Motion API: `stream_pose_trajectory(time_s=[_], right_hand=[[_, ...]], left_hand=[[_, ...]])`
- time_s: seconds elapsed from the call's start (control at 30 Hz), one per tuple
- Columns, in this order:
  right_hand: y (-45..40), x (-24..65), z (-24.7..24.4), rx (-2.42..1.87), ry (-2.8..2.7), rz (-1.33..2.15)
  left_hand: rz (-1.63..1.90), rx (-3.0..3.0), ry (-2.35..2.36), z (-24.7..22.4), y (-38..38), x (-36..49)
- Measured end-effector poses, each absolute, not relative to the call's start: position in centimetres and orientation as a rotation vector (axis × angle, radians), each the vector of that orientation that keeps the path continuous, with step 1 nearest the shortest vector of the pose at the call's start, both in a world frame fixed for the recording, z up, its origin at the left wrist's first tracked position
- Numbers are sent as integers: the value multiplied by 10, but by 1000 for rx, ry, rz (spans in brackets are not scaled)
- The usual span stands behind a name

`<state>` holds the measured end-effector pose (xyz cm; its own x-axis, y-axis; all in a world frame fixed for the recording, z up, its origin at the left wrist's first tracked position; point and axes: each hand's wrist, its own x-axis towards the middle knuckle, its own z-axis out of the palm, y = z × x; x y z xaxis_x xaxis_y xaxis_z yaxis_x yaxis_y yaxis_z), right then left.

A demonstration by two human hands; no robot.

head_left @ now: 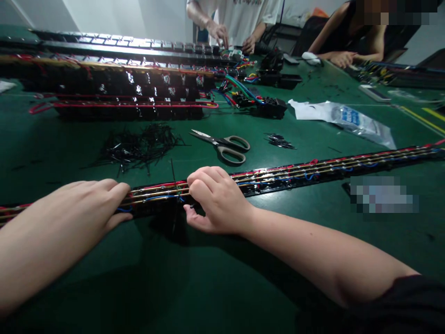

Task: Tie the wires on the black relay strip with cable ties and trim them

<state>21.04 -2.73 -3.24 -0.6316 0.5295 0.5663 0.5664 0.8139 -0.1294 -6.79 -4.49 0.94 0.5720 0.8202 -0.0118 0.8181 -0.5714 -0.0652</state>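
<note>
A long black strip carrying brass-coloured rods and red and blue wires lies slantwise across the view. My left hand is closed over it, thumb on the near side. Farther right, my right hand curls its fingers over the same strip, with its thumb by the near edge; its fingertips are partly hidden. Between the hands, a thin black cable tie sticks up past the strip's far edge. Beyond the strip lie scissors with grey-black handles, their blades partly open.
A tangled pile of black cable ties and a smaller bunch lie on the green table. Wired black assemblies stand behind. A plastic bag is at right. Across the table are two people, one handling wired parts.
</note>
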Motion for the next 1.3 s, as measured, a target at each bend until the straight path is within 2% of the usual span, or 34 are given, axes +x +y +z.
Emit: stream_pose_trajectory(time_s=[0.07,0.13,0.53,0.73,1.3], right_hand=[[-27,210,-32,-862,-2437,-82],[-26,209,-32,-904,-2468,-86],[-24,208,-37,-1034,-2439,-22],[-21,208,-39,-1073,-2458,-38],[-20,207,-39,-1072,-2468,-162]], left_hand=[[269,-2703,-1422,13,-45,-69],[322,-2717,-1461,15,-43,-71],[337,-2742,-1431,18,-36,-76],[447,-2717,-1320,24,-32,-72],[408,-2693,-1339,22,-33,-71]])
